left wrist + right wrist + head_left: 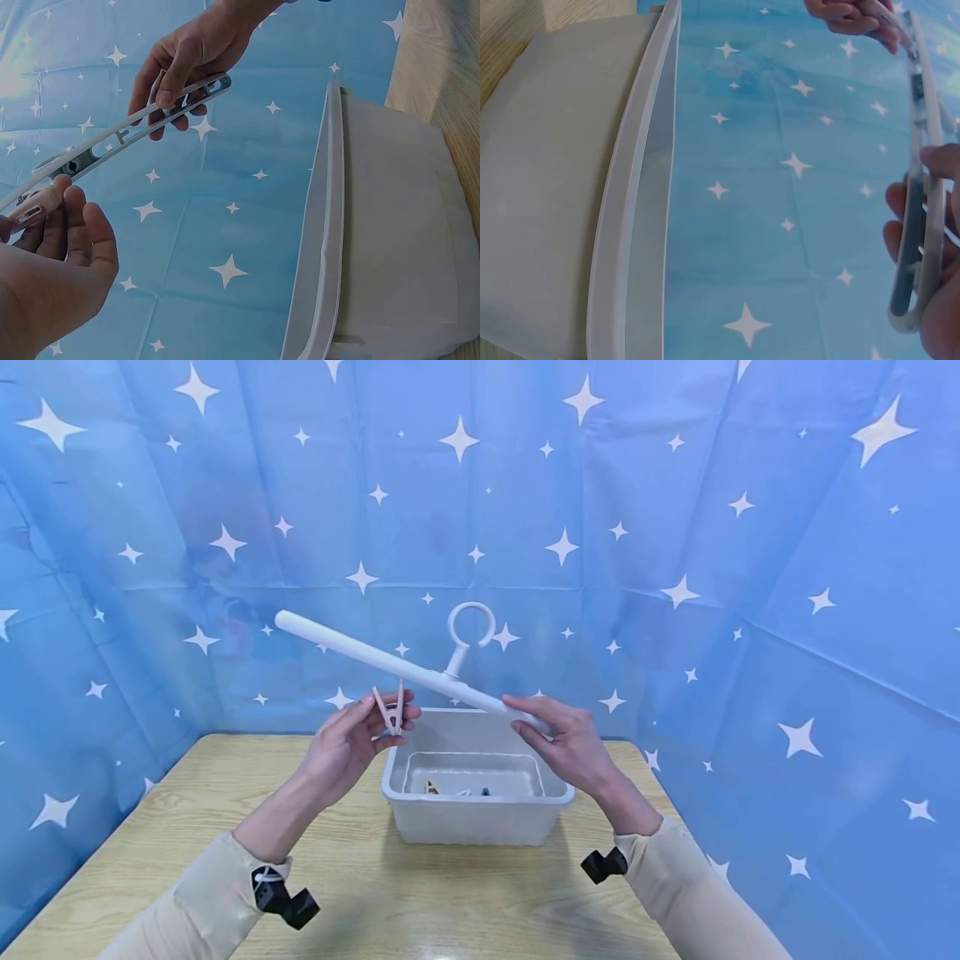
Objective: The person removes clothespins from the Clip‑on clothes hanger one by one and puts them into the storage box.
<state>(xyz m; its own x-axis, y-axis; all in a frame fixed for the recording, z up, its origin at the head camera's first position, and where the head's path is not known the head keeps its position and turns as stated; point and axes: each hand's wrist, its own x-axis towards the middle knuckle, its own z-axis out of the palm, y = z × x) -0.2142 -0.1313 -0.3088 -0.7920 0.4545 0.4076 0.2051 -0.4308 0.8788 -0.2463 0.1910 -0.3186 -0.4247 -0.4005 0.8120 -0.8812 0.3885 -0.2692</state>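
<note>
Raised over the bin, a white hanger [367, 653] slants down to the right, its round open hook [452, 635] pointing up. My right hand [573, 747] grips its lower right end between thumb and fingers. My left hand [345, 747] pinches a pale pink clothespin [392, 714], held just below the bar with its two prongs upward. In the left wrist view the clothespin [36, 208] is close beside the hanger's middle. The hanger's underside [913, 225], seen in the right wrist view, is hollow with small crosspieces.
A light grey plastic bin [472, 822] stands on the wooden table [337, 868] beneath the hanger. Inside it lie a small yellowish piece [431, 787] and a dark green one [486, 792]. A blue curtain with white stars [480, 518] surrounds the table's back and sides.
</note>
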